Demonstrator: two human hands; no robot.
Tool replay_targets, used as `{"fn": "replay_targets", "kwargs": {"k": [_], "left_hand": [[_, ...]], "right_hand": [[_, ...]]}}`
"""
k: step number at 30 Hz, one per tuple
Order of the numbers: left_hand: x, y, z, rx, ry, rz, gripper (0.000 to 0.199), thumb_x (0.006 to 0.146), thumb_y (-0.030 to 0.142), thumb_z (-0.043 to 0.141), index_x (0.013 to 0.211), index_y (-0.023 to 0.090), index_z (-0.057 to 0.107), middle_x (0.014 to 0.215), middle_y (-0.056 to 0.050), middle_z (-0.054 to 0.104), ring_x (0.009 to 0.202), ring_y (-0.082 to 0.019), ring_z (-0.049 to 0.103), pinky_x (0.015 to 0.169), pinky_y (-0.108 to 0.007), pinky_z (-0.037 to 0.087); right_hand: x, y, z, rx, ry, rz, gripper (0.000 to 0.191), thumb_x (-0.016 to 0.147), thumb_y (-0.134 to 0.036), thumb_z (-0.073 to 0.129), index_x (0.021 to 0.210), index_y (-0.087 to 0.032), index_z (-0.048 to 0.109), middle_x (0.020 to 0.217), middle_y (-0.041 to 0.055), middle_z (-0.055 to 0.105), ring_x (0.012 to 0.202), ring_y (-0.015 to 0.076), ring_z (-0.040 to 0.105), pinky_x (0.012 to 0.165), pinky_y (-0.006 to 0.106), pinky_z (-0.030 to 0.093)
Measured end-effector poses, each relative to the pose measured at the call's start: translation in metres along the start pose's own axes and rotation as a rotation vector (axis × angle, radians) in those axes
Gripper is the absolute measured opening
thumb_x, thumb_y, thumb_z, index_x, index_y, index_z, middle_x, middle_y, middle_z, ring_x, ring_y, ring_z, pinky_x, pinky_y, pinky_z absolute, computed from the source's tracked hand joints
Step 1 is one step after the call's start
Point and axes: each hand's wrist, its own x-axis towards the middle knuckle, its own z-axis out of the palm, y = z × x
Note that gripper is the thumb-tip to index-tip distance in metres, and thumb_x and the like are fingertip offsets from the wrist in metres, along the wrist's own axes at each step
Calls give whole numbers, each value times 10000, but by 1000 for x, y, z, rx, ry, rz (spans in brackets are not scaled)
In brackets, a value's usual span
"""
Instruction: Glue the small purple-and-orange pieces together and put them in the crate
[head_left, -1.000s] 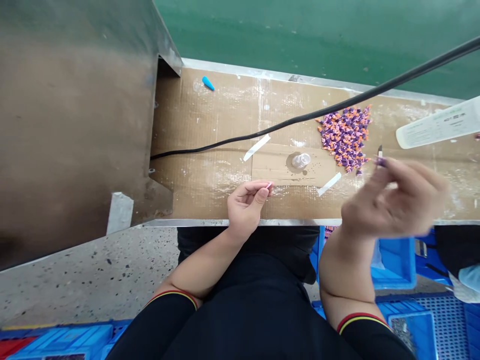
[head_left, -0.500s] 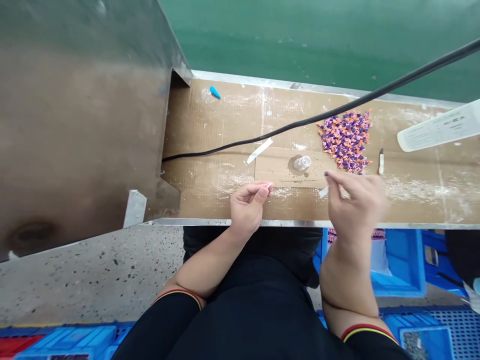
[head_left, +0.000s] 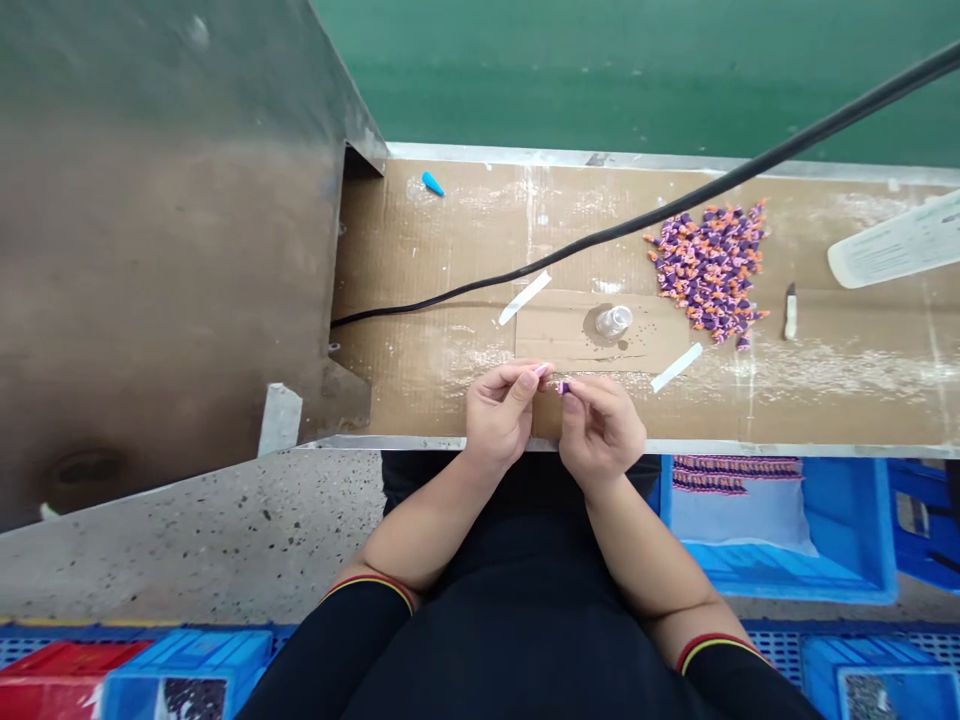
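The right hand point(head_left: 601, 430) pinches a tiny purple piece point(head_left: 563, 387) between thumb and forefinger, its long axis unclear, just beside the left hand point(head_left: 500, 415), narrowly pinched on a pale sliver point(head_left: 541, 369), above the near edge of the cardboard worktop point(head_left: 420, 400).

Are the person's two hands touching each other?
Apart. The head view shows cardboard between the left hand and the right hand, which pinches a purple piece; their fingertips come close without meeting.
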Motion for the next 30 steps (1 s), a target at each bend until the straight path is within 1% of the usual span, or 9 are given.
{"fn": "replay_targets", "kwargs": {"k": [2, 4, 8, 12, 17, 20, 23, 25, 30], "left_hand": [[0, 1, 1, 3, -5, 4, 260, 763, 471, 996, 802, 247, 869, 883, -54, 824, 768, -111, 738, 743, -215, 604], [0, 0, 1, 8, -12, 9, 252, 768, 466, 994, 803, 250, 869, 879, -51, 824, 776, -110, 746, 755, -209, 610], [1, -1, 0, 29, -16, -17, 254, 758, 464, 1000, 815, 253, 870, 893, -54, 831, 827, -123, 770, 793, -211, 623], [1, -1, -1, 62, -21, -22, 296, 746, 497, 1001, 818, 244, 866, 870, -55, 821, 820, -137, 770, 783, -231, 625], [1, 0, -1, 107, -12, -4, 341, 734, 535, 999, 809, 234, 858, 844, -54, 807, 812, -147, 771, 788, -250, 637], [0, -2, -2, 126, -18, 18, 317, 766, 524, 983, 820, 239, 856, 887, -59, 820, 857, -160, 788, 811, -263, 653], [-1, -4, -4, 177, -37, 66, 275, 814, 506, 955, 856, 250, 862, 961, -65, 835, 910, -175, 801, 873, -302, 670], [-3, -5, -4, 231, -37, 124, 239, 842, 489, 938, 873, 262, 868, 981, -64, 839, 929, -180, 807, 892, -314, 675], [-4, -6, -3, 314, -59, 270, 89, 919, 382, 887, 928, 293, 879, 1015, -50, 845, 963, -151, 814, 897, -261, 670]], "right_hand": [[1, -1, 3, 23, -6, 16, 204, 1011, -150, 709, 1168, -272, 754, 978, 28, 817, 849, 193, 808, 735, 329, 694], [3, -1, 3, 40, -39, 49, 199, 1000, -144, 730, 1150, -271, 766, 990, 30, 827, 865, 192, 813, 755, 331, 701], [4, 0, 2, 25, -61, 90, 106, 1021, -192, 726, 1087, -261, 770, 970, 32, 837, 845, 189, 819, 757, 340, 710], [2, 2, 3, 19, -66, 129, 63, 1038, -244, 710, 1052, -258, 770, 951, 38, 841, 841, 194, 823, 764, 356, 716], [3, 1, 3, 59, -69, 142, 99, 1021, -213, 724, 1076, -263, 790, 971, 36, 850, 858, 196, 830, 787, 354, 722], [5, 1, 3, 85, -58, 156, 124, 1008, -180, 735, 1081, -260, 794, 973, 36, 851, 860, 191, 828, 783, 338, 721], [5, 0, 2, 70, -49, 145, 145, 994, -150, 747, 1081, -257, 792, 966, 30, 849, 844, 181, 825, 768, 322, 719], [4, -1, 2, 35, -42, 127, 150, 985, -149, 760, 1082, -259, 791, 966, 27, 848, 833, 180, 824, 744, 313, 719], [5, -1, 1, -71, -24, 91, 99, 993, -183, 757, 1047, -261, 782, 931, 22, 844, 784, 180, 819, 652, 291, 705]]}}
